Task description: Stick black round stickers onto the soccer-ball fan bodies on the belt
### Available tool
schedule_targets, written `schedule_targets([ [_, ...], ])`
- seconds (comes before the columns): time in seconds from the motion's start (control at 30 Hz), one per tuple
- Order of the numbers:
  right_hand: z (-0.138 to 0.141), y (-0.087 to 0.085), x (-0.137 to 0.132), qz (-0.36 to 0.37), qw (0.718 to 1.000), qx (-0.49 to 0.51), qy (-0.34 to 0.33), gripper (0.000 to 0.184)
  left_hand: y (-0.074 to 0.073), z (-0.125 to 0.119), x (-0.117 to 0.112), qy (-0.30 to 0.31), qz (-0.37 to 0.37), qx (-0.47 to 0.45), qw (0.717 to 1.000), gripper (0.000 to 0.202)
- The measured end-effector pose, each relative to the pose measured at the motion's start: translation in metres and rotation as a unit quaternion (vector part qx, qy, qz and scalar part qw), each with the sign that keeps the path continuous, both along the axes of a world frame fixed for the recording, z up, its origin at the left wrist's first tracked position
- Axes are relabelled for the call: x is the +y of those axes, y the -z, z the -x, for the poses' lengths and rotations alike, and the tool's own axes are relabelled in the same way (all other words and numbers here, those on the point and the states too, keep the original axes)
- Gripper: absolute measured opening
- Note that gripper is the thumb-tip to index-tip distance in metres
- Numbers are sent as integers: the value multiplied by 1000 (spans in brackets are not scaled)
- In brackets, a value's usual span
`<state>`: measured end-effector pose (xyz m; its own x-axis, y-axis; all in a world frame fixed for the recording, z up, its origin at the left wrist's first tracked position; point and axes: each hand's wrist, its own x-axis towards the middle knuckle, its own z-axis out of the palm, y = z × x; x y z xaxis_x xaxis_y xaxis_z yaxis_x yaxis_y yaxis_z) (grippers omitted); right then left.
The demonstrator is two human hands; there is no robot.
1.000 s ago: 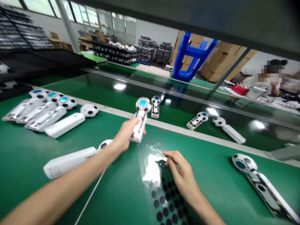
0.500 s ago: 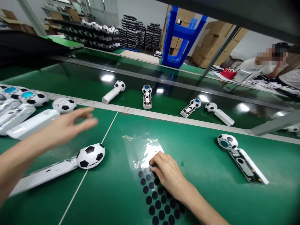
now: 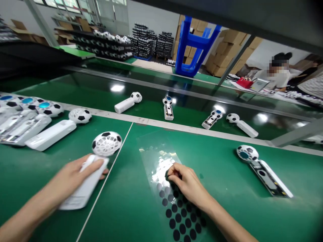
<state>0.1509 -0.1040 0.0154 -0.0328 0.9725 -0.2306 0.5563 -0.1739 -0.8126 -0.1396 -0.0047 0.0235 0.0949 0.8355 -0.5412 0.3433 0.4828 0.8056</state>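
My left hand (image 3: 75, 174) grips the white body of a handheld fan (image 3: 87, 188), whose football-patterned head (image 3: 106, 144) faces up and shows a white grille. My right hand (image 3: 188, 183) rests with bunched fingertips on a clear sticker sheet (image 3: 174, 215) printed with rows of black round dots. The fingertips hide part of the sheet, and I cannot tell whether they pinch a single dot. To the right of that hand lies an opened fan (image 3: 268, 176) showing its blue-centred head and inner parts.
Several fans lie in a cluster (image 3: 32, 122) at the left of the green bench. Beyond a pale rail, a green conveyor belt (image 3: 181, 106) carries several fans. A person (image 3: 276, 72) sits at the far right. Behind stand a blue plastic stool (image 3: 194, 43), cardboard boxes and stacked goods.
My left hand has dropped onto the fan that lay on the bench and lifted it, grille side up. My right hand has moved little on the sticker sheet.
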Motion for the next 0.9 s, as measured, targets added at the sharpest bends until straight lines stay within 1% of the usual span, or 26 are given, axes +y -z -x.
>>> schedule_targets([
  [0.03,-1,2,2,4,998,51,27,7,-2,-14,-2,8,39,-57,998,44],
  [0.07,-2,4,5,2,994,98,51,8,-2,-30,-4,19,76,-122,989,47],
  [0.13,-4,5,12,-13,981,176,80,11,0,-61,-6,41,123,-255,958,48],
  [0.2,-5,3,20,-33,966,233,109,16,5,-88,-6,70,146,-358,920,47],
  [0.27,-5,-1,28,-38,952,271,139,20,13,-106,-6,90,150,-411,895,47],
  [0.33,-3,-8,34,-41,944,289,154,21,20,-115,-8,104,146,-420,890,48],
  [0.4,1,-16,39,-46,945,289,144,19,25,-118,-11,117,121,-412,896,51],
  [0.5,11,-24,43,-40,942,310,125,17,27,-118,-15,122,89,-396,905,58],
  [0.57,16,-24,45,-34,932,341,117,20,25,-117,-15,87,107,-396,908,49],
  [0.6,19,-23,45,-34,927,355,114,21,24,-115,-13,63,132,-407,902,43],
  [0.67,21,-20,45,-36,921,373,105,23,24,-111,-9,17,189,-450,873,37],
  [0.73,22,-18,44,-29,918,383,96,24,24,-105,-3,1,231,-501,834,34],
  [0.8,22,-19,44,-18,916,389,92,23,24,-99,2,-5,233,-539,810,38],
  [0.9,21,-23,44,-37,918,382,99,21,25,-95,4,-36,213,-577,787,59],
])
